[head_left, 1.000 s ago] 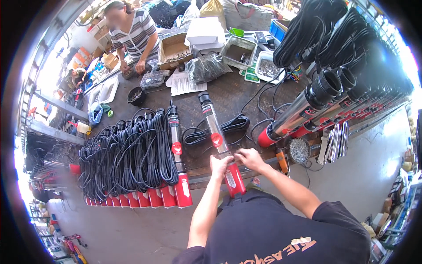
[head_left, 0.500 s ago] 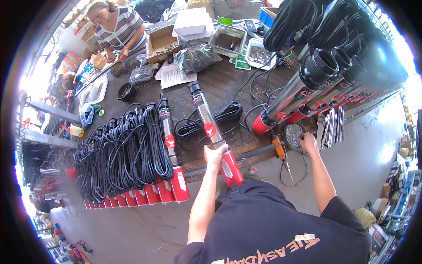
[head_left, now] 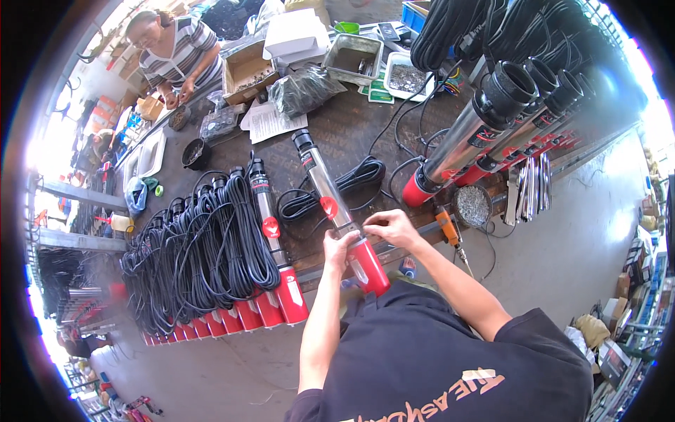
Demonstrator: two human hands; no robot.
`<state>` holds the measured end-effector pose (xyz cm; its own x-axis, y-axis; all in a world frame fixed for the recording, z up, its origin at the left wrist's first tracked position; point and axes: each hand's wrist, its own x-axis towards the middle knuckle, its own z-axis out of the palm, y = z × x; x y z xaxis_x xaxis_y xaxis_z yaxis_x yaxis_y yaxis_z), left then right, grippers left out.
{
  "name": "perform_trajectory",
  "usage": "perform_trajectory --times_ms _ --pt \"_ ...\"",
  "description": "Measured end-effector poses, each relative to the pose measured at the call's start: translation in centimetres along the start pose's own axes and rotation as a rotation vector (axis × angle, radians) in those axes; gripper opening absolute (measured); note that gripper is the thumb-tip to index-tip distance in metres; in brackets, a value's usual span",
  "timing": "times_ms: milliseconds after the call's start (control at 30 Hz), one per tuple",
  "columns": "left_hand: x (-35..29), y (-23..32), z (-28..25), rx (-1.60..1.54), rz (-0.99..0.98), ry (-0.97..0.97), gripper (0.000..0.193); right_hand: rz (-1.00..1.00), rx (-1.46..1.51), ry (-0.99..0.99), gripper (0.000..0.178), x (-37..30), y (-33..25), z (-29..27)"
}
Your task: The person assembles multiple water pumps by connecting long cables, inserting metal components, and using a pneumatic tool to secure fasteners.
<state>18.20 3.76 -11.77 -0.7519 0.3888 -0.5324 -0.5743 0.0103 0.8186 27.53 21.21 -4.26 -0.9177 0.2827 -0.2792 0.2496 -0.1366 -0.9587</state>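
Note:
A slim submersible pump (head_left: 327, 179), steel above and red below, leans over the table's near edge, its red end close to my body. My left hand (head_left: 339, 251) is wrapped round it at the band where steel meets red. On the other side of that band is my right hand (head_left: 392, 229), fingers pinched close to the pump; whatever they hold is too small to make out. A coil of black cable (head_left: 355, 184) lies on the table behind the pump. To the right, a round bowl of small metal parts (head_left: 472, 205) sits beside an orange power screwdriver (head_left: 446, 226).
Pumps with bundled black cables (head_left: 204, 253) line the left edge; larger pumps (head_left: 471, 133) stand at right, by a bunch of metal strips (head_left: 532, 188). A cardboard box (head_left: 246, 74), metal tray (head_left: 355, 60) and white tray (head_left: 406, 76) lie farther back. Another person (head_left: 179, 56) works at far left.
My right hand has moved left from the bowl of small metal parts to the pump's band. My left hand still grips the pump. The view has shifted slightly.

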Motion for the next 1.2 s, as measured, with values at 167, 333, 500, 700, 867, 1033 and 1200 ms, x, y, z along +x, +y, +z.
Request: perform_trajectory --times_ms 167,333,500,700,867,1033,1200 --pt "0.7 -0.7 -0.6 -0.028 0.034 -0.026 0.056 -0.042 -0.072 -0.017 0.022 3.5 2.5 1.7" --pt "0.2 -0.2 -0.5 -0.023 0.042 -0.032 0.061 0.43 0.342 0.045 0.038 3.2 3.6 1.3" --pt "0.8 -1.0 -0.3 0.087 0.059 -0.034 0.069 0.499 1.245 0.662 0.034 0.6 10.5 -7.6" --pt "0.6 -0.8 -0.7 0.047 0.056 -0.012 0.061 0.416 1.722 1.11 0.07 -0.1 10.6 -12.7" --pt "0.7 -0.6 0.5 0.006 0.052 -0.046 0.057 0.409 1.734 1.39 0.053 1.5 11.8 -13.3" --pt "-0.1 0.4 0.3 0.015 0.008 -0.026 0.048 0.351 1.834 1.166 0.046 -3.4 8.3 -11.8" --pt "0.0 0.1 0.4 0.038 0.007 -0.036 0.054 -0.15 1.928 0.38 0.052 -7.9 5.2 -10.0"
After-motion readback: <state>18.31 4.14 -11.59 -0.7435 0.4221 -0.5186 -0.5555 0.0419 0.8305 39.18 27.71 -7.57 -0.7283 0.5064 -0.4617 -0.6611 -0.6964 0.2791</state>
